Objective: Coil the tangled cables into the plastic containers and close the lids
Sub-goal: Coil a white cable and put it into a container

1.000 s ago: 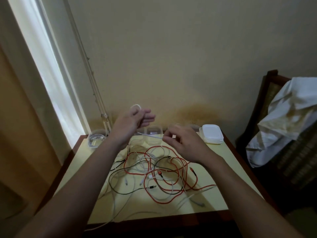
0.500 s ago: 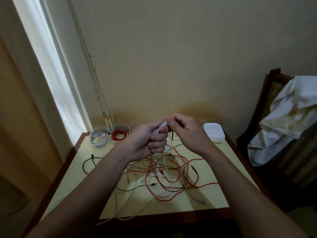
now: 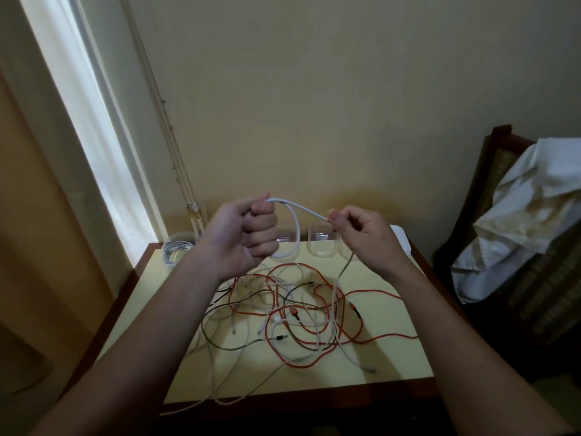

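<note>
Coiling at an early stage. The left hand (image 3: pixel 242 237) is fisted round a first loop of the white cable (image 3: pixel 306 210), and the right hand (image 3: pixel 361 234) pinches the same cable, with the hands apart. The stretch between them runs side to side, dipping slightly toward the right hand — the loop hangs upright beside the left fist. Beyond the left wrist, one container (image 3: pixel 166 259) holds a coil but has no lid on. Empty containers (image 3: pixel 320 247) stand beyond the gap between the hands. Below the hands, the tangle (image 3: pixel 295 313) remains.
</note>
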Demonstrator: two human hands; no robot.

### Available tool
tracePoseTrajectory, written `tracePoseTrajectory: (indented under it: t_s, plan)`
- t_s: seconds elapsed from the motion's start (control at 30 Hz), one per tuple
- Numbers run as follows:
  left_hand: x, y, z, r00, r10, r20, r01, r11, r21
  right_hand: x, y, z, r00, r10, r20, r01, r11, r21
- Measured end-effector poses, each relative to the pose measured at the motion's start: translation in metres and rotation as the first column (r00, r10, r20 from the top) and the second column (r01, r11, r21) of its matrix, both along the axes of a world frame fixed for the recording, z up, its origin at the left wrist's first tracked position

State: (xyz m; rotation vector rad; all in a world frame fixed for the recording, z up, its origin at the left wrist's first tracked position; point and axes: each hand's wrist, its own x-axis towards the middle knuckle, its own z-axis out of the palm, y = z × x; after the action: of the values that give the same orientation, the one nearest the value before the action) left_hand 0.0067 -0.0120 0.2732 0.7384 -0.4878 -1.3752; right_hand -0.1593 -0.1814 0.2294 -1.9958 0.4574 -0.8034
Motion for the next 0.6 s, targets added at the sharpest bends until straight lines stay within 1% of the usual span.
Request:
tracePoseTrajectory:
  t_s: [0.1,0.17,0.27,0.37,0.4,0.43,0.5,0.6]
  plan:
    - [0.01,0.008,0.007,0.997,0.063,-0.049,-0.064,0.998,-0.016,-0.007,-0.007,-0.008,1.0,-0.008,0.01,0.008,0.997,0.079]
    - [0.013,0.011,0.008,0.986,0.11,-0.124,-0.114,0.993,-0.023,-0.008,-0.008,-0.011,1.0,0.021,0.002,-0.021,0.996,0.087]
    - [0.021,0.016,0.009,0.954,0.184,-0.238,-0.201,0.978,-0.05,-0.01,-0.013,-0.02,0.998,0.05,-0.027,-0.047,0.994,0.094]
    - [0.033,0.025,0.011,0.921,0.239,-0.308,-0.279,0.956,-0.094,-0.014,-0.014,-0.026,1.0,0.014,-0.017,-0.011,0.988,0.153]
    - [0.035,0.026,0.011,0.916,0.262,-0.304,-0.304,0.948,-0.098,-0.014,-0.012,-0.027,1.0,-0.012,-0.006,0.013,0.987,0.161]
    - [0.034,0.026,0.011,0.914,0.297,-0.278,-0.333,0.938,-0.094,-0.013,-0.01,-0.026,0.999,-0.048,-0.009,0.049,0.99,0.13]
    - [0.03,0.02,0.009,0.904,0.387,-0.18,-0.406,0.911,-0.079,-0.007,-0.004,-0.024,0.991,-0.111,-0.073,0.11,0.994,-0.025]
    - [0.023,0.008,0.008,0.864,0.504,0.023,-0.5,0.862,-0.085,0.001,0.008,-0.015,0.968,-0.122,-0.222,0.065,0.967,-0.247]
